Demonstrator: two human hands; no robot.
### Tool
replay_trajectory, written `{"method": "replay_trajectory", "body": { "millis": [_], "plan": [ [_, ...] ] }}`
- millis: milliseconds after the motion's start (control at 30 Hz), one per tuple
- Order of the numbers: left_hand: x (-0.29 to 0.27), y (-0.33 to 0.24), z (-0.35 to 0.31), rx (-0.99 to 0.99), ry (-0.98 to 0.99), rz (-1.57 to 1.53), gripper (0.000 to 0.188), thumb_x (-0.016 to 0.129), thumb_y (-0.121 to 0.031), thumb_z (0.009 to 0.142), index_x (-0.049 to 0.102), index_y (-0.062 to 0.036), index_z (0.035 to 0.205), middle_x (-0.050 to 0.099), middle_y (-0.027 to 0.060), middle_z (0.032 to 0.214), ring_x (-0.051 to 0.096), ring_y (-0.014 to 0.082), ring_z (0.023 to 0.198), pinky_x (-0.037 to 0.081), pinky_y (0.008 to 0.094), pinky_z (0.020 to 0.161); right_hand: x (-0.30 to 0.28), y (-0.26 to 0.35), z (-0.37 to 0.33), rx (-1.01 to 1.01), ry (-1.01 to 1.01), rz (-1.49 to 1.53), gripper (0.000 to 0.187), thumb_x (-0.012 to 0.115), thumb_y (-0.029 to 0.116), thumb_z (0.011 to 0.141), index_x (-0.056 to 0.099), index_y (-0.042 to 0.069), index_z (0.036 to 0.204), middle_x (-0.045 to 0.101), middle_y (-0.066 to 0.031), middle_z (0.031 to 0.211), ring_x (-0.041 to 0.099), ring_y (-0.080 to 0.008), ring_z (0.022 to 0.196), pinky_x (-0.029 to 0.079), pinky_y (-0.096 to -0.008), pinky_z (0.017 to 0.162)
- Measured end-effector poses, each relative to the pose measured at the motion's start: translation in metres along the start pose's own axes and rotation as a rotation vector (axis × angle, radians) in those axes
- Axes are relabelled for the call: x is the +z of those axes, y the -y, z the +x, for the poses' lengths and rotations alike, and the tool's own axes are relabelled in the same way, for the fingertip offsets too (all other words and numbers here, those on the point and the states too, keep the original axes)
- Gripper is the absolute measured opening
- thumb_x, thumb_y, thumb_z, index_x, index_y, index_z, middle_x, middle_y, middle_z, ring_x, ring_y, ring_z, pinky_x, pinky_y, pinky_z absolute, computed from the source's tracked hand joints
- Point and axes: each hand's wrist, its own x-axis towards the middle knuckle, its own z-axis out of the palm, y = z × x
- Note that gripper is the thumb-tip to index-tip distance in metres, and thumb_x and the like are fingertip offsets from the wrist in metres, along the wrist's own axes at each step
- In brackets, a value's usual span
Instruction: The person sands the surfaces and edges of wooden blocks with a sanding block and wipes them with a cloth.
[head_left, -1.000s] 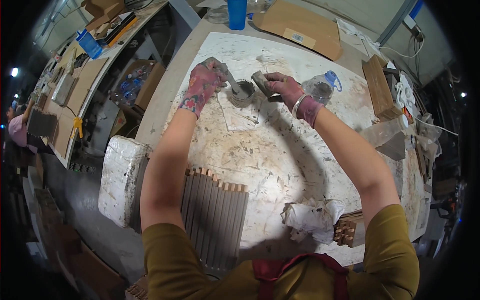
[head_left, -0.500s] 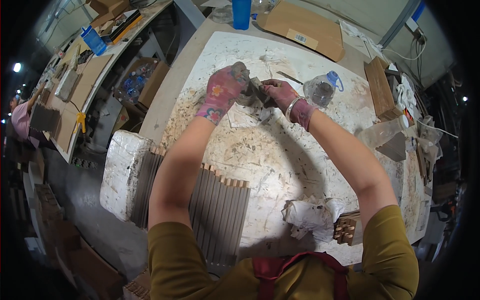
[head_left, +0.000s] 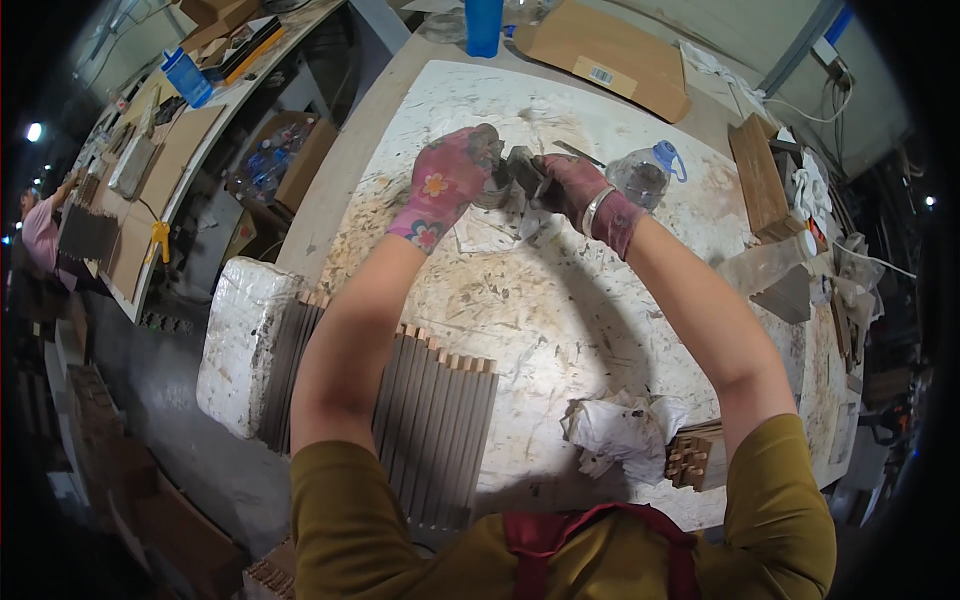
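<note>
Both of my hands wear pink flowered gloves and are raised over the far middle of the white, stained work board (head_left: 480,290). My left hand (head_left: 452,172) is closed, and its fingers wrap round something grey that is mostly hidden. Just under these fingers shows a round, greyish, ridged object (head_left: 492,192), too covered to name. My right hand (head_left: 580,188), with a bangle at the wrist, pinches a small dark grey flat piece (head_left: 524,170). This piece is tilted toward the left hand; a narrow gap seems to lie between them. White paper (head_left: 490,232) lies below.
Beyond my right hand lie a thin dark blade (head_left: 578,152) and a clear bottle with a blue cap (head_left: 645,175). Grey strips (head_left: 435,430) line up at near left beside a white foam block (head_left: 245,345). A crumpled white cloth (head_left: 620,435) lies near right. Cardboard (head_left: 610,55) lies behind.
My right hand has shifted slightly right, and the dark grey piece in it has turned, showing more of its face. My left hand has stayed nearly in place.
</note>
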Motion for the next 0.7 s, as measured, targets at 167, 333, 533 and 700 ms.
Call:
{"method": "replay_trajectory", "body": {
  "millis": [167, 333, 533, 700],
  "plan": [
    [0.001, -0.013, -0.003, 0.099, -0.052, 0.012, 0.029, 0.065, -0.017, 0.082, 0.069, -0.0125, 0.11, 0.069, 0.0081, 0.111, 0.066, 0.0278, 0.1, 0.053, 0.0349, 0.086, 0.02, -0.002, -0.005, -0.078, -0.115, -0.086, 0.022, 0.058, 0.023, 0.093, 0.063, 0.003, 0.102, 0.065, -0.0078, 0.083, 0.063, -0.0172, 0.068, 0.056, -0.0311, 0.065],
    [-0.015, -0.024, 0.001, 0.006, 0.078, 0.101, 0.03, 0.064, -0.015, 0.082, 0.068, -0.0109, 0.111, 0.068, 0.0093, 0.11, 0.065, 0.0284, 0.099, 0.053, 0.0349, 0.086, 0.007, -0.004, -0.007, -0.018, -0.03, -0.028, 0.024, 0.057, 0.023, 0.094, 0.064, 0.001, 0.102, 0.065, -0.0082, 0.085, 0.063, -0.0173, 0.068, 0.055, -0.0308, 0.066],
    [-0.008, -0.02, -0.001, 0.185, -0.044, -0.034, 0.03, 0.064, -0.015, 0.082, 0.068, -0.0101, 0.112, 0.068, 0.0088, 0.109, 0.065, 0.0284, 0.099, 0.053, 0.0349, 0.085, 0.015, 0.001, -0.007, -0.215, -0.093, -0.1, 0.037, 0.057, 0.026, 0.095, 0.059, -0.001, 0.12, 0.066, -0.0103, 0.095, 0.064, -0.018, 0.08, 0.054, -0.031, 0.068],
    [-0.002, -0.008, 0.002, 0.231, -0.087, 0.04, 0.023, 0.061, -0.014, 0.085, 0.068, -0.0072, 0.107, 0.068, 0.0099, 0.107, 0.065, 0.0276, 0.095, 0.053, 0.035, 0.083, 0.019, -0.008, -0.013, -0.189, -0.055, -0.164, 0.036, 0.059, 0.026, 0.096, 0.059, -0.001, 0.119, 0.066, -0.0106, 0.098, 0.065, -0.019, 0.083, 0.054, -0.0316, 0.071]
  ]
}}
